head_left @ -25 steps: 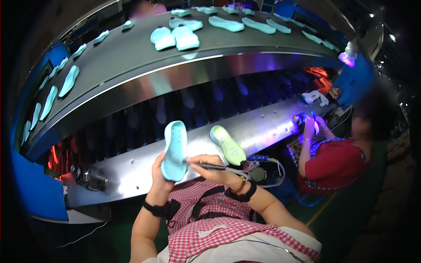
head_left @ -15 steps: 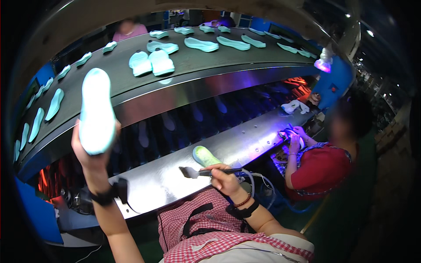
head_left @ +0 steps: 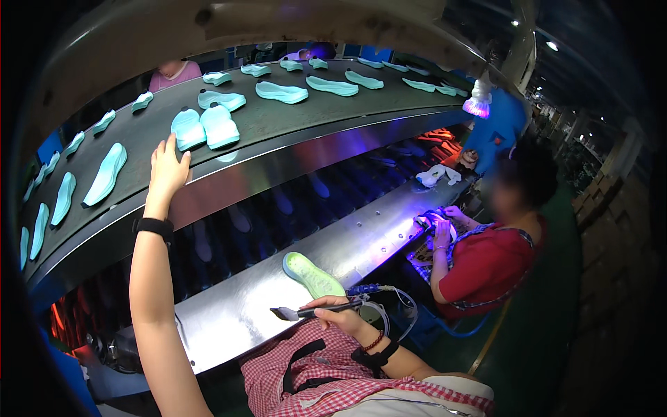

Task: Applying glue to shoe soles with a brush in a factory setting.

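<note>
Right hand grips brush — belt carries soles.

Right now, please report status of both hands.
Left hand open, beside the paired blue soles; contact unclear. Right hand grips brush. Yellow-green sole lies on metal ledge, near brush.

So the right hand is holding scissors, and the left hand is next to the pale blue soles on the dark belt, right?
Not scissors: the head view shows the right hand holding a brush. The left hand is indeed next to the pale blue soles on the dark belt.
</note>
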### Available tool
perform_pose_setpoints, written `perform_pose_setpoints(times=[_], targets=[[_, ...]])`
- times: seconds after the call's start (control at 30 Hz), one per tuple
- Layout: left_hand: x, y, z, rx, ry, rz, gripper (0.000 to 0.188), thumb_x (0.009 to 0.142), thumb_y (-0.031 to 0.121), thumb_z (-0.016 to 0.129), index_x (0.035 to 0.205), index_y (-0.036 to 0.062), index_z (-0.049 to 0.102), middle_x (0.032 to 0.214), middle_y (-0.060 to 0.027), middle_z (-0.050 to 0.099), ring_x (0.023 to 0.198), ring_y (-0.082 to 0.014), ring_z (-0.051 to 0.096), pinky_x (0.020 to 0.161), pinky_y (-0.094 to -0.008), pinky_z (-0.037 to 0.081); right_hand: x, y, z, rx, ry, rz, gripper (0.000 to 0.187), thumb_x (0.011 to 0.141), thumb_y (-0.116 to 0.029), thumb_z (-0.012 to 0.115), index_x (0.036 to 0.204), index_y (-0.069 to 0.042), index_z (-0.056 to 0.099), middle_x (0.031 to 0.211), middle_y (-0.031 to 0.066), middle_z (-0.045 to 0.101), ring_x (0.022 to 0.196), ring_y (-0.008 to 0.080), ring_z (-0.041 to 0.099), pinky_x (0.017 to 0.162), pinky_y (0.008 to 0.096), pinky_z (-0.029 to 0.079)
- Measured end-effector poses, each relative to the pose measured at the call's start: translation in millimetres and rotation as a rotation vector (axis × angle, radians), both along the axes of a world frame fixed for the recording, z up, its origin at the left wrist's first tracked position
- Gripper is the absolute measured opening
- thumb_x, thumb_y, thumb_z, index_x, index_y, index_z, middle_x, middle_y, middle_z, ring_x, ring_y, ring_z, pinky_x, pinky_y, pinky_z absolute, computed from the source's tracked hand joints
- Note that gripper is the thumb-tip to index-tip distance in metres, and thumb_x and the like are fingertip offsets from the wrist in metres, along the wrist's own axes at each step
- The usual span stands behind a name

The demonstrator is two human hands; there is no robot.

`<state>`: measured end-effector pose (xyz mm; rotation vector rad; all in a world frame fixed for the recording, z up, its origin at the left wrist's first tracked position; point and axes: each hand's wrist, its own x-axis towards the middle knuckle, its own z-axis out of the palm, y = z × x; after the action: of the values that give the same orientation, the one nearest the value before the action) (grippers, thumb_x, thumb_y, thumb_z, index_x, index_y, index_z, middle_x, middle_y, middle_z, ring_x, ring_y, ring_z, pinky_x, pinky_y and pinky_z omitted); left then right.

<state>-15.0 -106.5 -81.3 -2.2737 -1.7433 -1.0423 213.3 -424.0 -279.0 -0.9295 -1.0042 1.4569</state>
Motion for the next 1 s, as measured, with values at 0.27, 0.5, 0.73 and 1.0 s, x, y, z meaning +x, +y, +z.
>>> perform_pose_setpoints(times=[0.27, 0.5, 0.73, 1.0], targets=[[-10, 23, -3, -0.11, 0.064, -0.117, 0.055, 0.079, 0.041, 0.055, 0.125, 0.0132, 0.041, 0.135, -0.0238, 0.026, 0.122, -0.0415, 0.028, 0.099, -0.0445, 0.028, 0, -2, 6, -0.028, 0.039, -0.158, 0.025, 0.082, -0.007, 0.056, 0.106, -0.002, 0.059, 0.085, 0.0025, 0.061, 0.072, 0.0058, 0.055, 0.068, 0.0189, 0.047], [-41, 6, -8, 0.215, -0.232, -0.485, 0.024, 0.083, 0.022, 0.056, 0.079, -0.0009, 0.05, 0.093, -0.0164, 0.052, 0.092, -0.0261, 0.049, 0.082, -0.0323, 0.038, 10, -24, 18, 0.109, -0.105, -0.259, 0.027, 0.077, 0.0, 0.061, 0.104, 0.0, 0.059, 0.091, 0.0029, 0.062, 0.077, 0.0041, 0.054, 0.068, 0.0164, 0.045], [-107, -96, -31, -0.071, -1.505, -0.552, 0.026, 0.082, 0.015, 0.049, 0.105, 0.003, 0.05, 0.093, -0.0061, 0.056, 0.083, -0.0145, 0.055, 0.075, -0.0274, 0.044, 20, -7, 18, -0.006, -0.084, -0.265, 0.023, 0.075, 0.002, 0.061, 0.098, 0.003, 0.061, 0.094, 0.0098, 0.063, 0.086, 0.0132, 0.058, 0.08, 0.0229, 0.044], [-117, -210, -81, -0.807, -1.555, -0.791, 0.059, 0.073, 0.028, 0.059, 0.121, 0.0, 0.039, 0.1, -0.013, 0.056, 0.087, -0.026, 0.059, 0.076, -0.0428, 0.05, 8, 26, 41, 0.179, 0.208, -0.212, 0.019, 0.076, 0.002, 0.057, 0.095, 0.003, 0.061, 0.094, 0.0119, 0.063, 0.087, 0.0143, 0.058, 0.082, 0.0243, 0.043]])
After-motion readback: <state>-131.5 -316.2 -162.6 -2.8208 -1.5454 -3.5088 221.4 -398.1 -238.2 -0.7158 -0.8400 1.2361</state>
